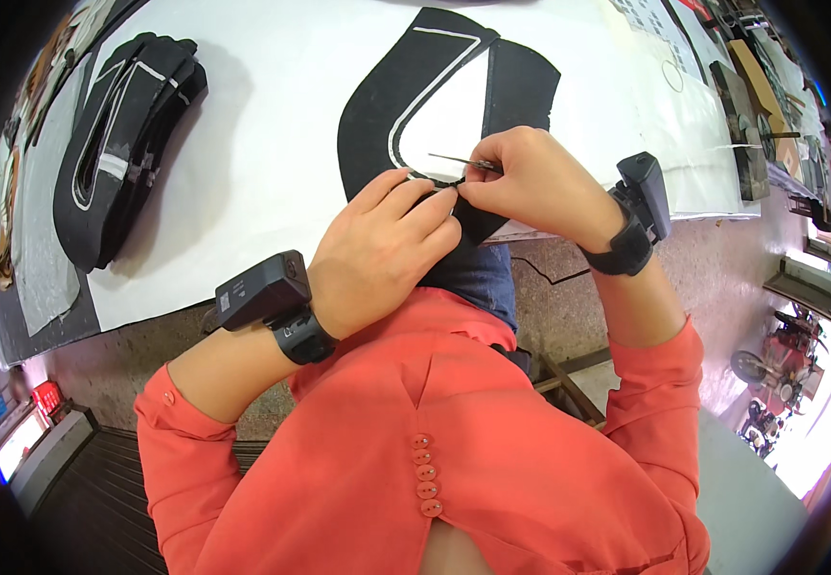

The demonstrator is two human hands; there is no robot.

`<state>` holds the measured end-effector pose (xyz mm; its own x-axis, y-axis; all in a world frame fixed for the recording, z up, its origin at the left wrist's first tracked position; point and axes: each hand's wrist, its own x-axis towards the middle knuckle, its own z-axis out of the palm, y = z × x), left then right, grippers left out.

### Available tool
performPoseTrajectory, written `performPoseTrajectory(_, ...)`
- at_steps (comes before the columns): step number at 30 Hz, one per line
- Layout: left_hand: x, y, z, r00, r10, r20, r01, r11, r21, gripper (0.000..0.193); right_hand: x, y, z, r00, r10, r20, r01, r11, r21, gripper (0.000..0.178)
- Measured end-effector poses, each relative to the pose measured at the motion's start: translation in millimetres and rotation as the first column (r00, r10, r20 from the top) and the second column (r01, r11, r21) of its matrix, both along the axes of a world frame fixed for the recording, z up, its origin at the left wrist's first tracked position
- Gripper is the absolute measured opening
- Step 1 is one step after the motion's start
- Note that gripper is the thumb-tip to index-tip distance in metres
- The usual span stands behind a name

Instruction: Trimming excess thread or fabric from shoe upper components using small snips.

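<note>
A black curved shoe-upper piece [363,129] with a white line along its inner edge lies on the white-covered table, its near end reaching the table's front edge. My left hand [377,244] rests on the bend of the piece, fingers curled and gripping its inner edge; the thumb is mostly hidden. Close beside it, my right hand [521,182] is closed around a thin pointed metal tool [454,158], whose tip points left over the white gap. The right thumb and fingertip meet at the edge, near the left fingertips.
A stack of similar black pieces [128,158] stands at the left of the table [262,105]. Toward the right lie a dark block [739,134], a cardboard strip [759,81] and clear sheeting [693,172]. A dark cord [550,278] hangs below the front edge.
</note>
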<state>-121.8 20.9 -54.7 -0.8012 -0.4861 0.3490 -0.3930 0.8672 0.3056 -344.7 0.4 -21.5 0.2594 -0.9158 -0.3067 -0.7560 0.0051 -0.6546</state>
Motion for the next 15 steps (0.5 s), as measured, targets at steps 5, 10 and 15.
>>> performPoseTrajectory(5,-5.5,-0.5,3.8,0.999,0.009,0.040,-0.008,0.999,-0.033,0.014,-9.6,-3.3,0.2,0.999,-0.013,0.030,0.012,1.000,0.004,0.024)
performPoseTrajectory(10,-8.0,-0.8,1.6,1.000,0.013,-0.003,-0.013,0.996,-0.084,0.014,-8.3,-5.6,0.8,0.999,0.026,-0.033,-0.026,1.000,-0.002,0.022)
performPoseTrajectory(15,-15.3,-0.2,1.1,0.999,0.041,0.025,-0.040,0.997,-0.064,0.013,-18.3,-13.3,5.8,0.999,0.053,0.008,-0.053,0.997,0.055,0.020)
